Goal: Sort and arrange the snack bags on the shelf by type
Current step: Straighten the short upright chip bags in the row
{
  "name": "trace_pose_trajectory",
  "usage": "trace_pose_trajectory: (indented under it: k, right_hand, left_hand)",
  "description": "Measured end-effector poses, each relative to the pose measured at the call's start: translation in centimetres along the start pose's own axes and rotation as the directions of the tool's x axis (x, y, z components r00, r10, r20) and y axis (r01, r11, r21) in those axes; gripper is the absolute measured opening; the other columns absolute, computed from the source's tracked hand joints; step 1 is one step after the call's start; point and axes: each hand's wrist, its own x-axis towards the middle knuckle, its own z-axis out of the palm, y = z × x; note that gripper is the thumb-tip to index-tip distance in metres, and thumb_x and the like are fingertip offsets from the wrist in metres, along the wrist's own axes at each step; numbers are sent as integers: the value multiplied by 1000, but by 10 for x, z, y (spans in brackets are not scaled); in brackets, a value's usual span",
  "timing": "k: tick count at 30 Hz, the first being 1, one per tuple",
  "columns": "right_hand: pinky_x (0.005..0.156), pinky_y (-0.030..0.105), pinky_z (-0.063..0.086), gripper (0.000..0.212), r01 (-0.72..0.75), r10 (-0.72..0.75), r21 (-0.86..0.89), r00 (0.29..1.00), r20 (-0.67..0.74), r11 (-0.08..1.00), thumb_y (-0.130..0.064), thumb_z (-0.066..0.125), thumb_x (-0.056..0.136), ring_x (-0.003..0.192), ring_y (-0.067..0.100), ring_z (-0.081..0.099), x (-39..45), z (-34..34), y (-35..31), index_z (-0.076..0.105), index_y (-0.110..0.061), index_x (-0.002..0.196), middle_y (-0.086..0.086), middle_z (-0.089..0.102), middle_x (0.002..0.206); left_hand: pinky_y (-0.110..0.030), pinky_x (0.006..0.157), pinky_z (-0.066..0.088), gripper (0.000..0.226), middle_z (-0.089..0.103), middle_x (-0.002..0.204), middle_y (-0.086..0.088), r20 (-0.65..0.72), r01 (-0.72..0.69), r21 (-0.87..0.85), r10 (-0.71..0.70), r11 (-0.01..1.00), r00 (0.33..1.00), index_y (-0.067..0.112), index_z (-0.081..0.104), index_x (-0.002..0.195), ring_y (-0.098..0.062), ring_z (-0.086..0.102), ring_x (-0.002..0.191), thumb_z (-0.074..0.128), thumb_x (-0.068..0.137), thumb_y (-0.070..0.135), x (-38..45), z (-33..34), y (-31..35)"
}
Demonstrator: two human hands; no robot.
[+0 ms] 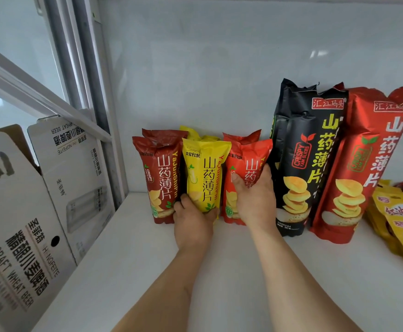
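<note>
While upright on the shelf (147,259): left hand (192,221) gripping yellow bag (204,173), right hand (255,200) clasping orange-red bag (246,159).

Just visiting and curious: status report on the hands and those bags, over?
Left hand grips small yellow yam chip bag. Right hand grips small orange-red bag. Tall black bag touching on the right. Over.
</note>
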Motion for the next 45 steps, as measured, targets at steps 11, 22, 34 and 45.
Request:
trace_pose_trajectory:
  k: [11, 22, 34, 45]
  right_hand:
    - [105, 41, 43, 73, 240, -242, -31, 965, -100, 970, -43, 69, 88, 129, 23, 46, -42, 10, -32, 38, -15, 148, 6, 50, 138]
    - [93, 39, 47, 102, 207, -237, -285, 968, -76, 936, -59, 70, 80, 125, 27, 49, -39, 33, -54, 19, -13, 156, 10, 51, 137]
    - [92, 43, 47, 97, 169, -205, -307, 975, -89, 937, -53, 67, 85, 118, 30, 53, -43, 50, -56, 14, -15, 157, 11, 52, 134]
    - [94, 42, 45, 92, 150, -179, -314, 982, -65, 938, -52, 68, 85, 123, 30, 50, -41, 50, -55, 19, -18, 156, 11, 48, 137]
  left_hand:
    - [-36, 78, 47, 52, 56, 120, -1, -155, -15, 11, 16, 1000, 988, 17, 53, 118, -26, 59, 111, 65, 88, 58, -13, -49, -3]
    - [-52, 115, 37, 115, 32, 161, -7, 17, 41, -247, -39, 968, 999, 15, 13, 160, -28, 38, 144, 84, 75, 48, 42, -74, -52]
    - [-46, 97, 54, 73, 63, 128, 4, 58, 14, -319, 5, 948, 998, 26, 49, 140, -19, 63, 112, 83, 77, 42, 49, -74, -68]
    - [-42, 97, 54, 76, 59, 134, 3, 66, 0, -300, 21, 954, 998, 25, 44, 143, -21, 61, 117, 81, 80, 46, 55, -71, -72]
